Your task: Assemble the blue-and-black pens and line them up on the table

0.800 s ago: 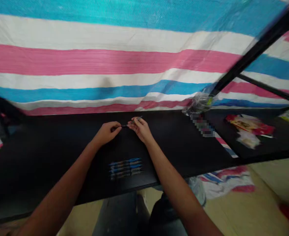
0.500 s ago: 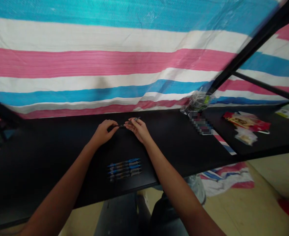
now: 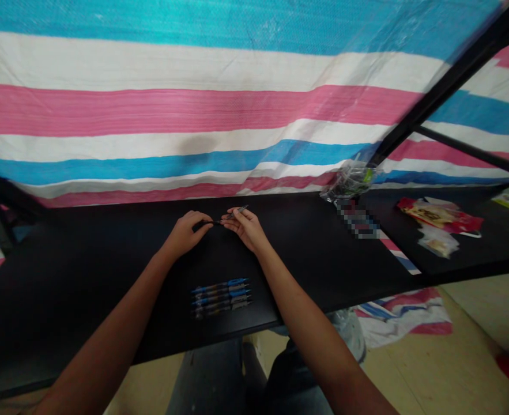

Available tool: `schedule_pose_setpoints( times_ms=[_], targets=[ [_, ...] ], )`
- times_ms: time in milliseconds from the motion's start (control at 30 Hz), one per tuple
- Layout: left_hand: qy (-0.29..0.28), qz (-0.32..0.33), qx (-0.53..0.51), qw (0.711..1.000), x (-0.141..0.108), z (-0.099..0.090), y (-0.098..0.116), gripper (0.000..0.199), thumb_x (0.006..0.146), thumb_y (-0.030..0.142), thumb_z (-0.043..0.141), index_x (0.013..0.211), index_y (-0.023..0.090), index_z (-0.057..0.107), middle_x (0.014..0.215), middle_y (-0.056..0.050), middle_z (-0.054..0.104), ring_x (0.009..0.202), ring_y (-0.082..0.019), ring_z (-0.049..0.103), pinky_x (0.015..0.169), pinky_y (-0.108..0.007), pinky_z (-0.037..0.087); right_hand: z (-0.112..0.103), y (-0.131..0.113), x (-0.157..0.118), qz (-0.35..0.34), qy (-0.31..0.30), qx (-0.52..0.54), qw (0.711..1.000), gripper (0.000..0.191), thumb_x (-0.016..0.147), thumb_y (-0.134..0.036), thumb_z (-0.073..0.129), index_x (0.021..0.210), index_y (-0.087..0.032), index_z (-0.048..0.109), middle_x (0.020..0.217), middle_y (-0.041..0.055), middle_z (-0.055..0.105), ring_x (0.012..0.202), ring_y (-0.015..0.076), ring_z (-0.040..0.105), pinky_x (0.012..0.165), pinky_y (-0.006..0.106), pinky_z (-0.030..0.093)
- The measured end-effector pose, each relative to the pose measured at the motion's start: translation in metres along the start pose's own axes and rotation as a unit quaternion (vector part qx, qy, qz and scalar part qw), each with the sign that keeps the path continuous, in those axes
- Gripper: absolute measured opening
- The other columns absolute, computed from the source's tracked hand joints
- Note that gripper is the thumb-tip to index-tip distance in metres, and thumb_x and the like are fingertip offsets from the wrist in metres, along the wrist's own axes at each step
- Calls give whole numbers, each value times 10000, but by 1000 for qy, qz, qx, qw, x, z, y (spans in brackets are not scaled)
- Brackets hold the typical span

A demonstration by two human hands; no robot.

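Above the middle of the black table [image 3: 85,259], my left hand [image 3: 187,231] pinches a thin dark pen part [image 3: 216,222] that points toward the other hand. Fingers of my right hand [image 3: 246,229] are closed around a slim grey pen part [image 3: 242,210], its tip sticking out at the upper right. The right fingertips meet the end of the dark part; whether the two pieces are joined I cannot tell. Nearer the front edge lies a row of several pens [image 3: 219,298] with blue and grey ends, side by side.
At the right stand a clear plastic bag [image 3: 349,181] and a blurred-out flat item [image 3: 358,219]. Farther right are a red packet [image 3: 442,214] and a small clear bag [image 3: 439,241]. A black metal post [image 3: 436,86] slants up there. Striped sheeting [image 3: 150,109] hangs behind the table.
The view has shifted slightly. Both hands keep nearly the same pose, with the left a little closer to the right. The row of pens lies unchanged.
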State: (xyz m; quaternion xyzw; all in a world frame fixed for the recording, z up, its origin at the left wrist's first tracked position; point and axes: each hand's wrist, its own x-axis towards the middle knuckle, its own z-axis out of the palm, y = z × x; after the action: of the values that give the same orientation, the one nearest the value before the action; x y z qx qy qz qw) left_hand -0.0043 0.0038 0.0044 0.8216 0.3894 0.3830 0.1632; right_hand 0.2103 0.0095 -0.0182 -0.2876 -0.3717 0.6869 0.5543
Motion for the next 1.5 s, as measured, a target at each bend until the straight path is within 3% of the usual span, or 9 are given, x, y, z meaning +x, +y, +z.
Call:
schedule_pose_setpoints(
  times_ms=[133,333,467,600,800,967,1500],
  targets=[
    [16,-64,-44,997,0,1,2,215,911,328,586,971,167,715,828,-44,713,724,-162,619,661,-270,452,-1,0,1,-6,10,-7,1000,307,802,-427,788,933,-170,684,869,69,784,788,178,770,711,241,614],
    [-38,-144,-129,980,1,3,4,352,928,424,511,930,135,712,694,-31,672,565,-119,547,542,-228,406,1,-2,-1,-39,18,3,999,248,824,-387,772,948,-194,680,971,57,778,903,185,764,824,279,609],
    [-92,-215,-205,951,1,7,5,386,908,471,513,946,125,681,644,-16,625,448,-88,447,433,-211,323,3,-3,-3,-42,8,2,999,243,813,-359,785,964,-195,687,1010,59,775,976,191,752,883,288,593],
    [-108,-254,-254,927,2,10,4,390,892,495,530,936,128,655,618,-6,600,413,-76,419,401,-200,294,3,-3,-3,-53,10,-3,999,252,806,-364,788,969,-196,697,1020,61,775,986,197,749,906,306,587],
    [-100,-214,-224,945,1,10,-1,375,924,476,495,924,136,653,628,-9,611,434,-81,446,426,-198,329,3,-3,-3,-52,7,-7,999,254,801,-363,794,973,-196,707,1001,59,777,949,186,750,913,314,590],
    [-53,-160,-156,973,0,8,0,280,893,423,583,909,157,670,716,-30,673,597,-127,573,564,-227,447,5,-4,-4,-38,17,-16,999,256,801,-367,791,961,-185,709,963,64,774,896,170,748,902,303,586],
    [-20,-38,-11,999,-3,5,-2,134,913,280,609,953,183,692,925,-63,708,814,-182,641,752,-301,497,3,-3,-3,-28,34,-34,998,317,751,-413,824,943,-184,719,914,53,775,802,148,739,771,255,586]
  ],
)
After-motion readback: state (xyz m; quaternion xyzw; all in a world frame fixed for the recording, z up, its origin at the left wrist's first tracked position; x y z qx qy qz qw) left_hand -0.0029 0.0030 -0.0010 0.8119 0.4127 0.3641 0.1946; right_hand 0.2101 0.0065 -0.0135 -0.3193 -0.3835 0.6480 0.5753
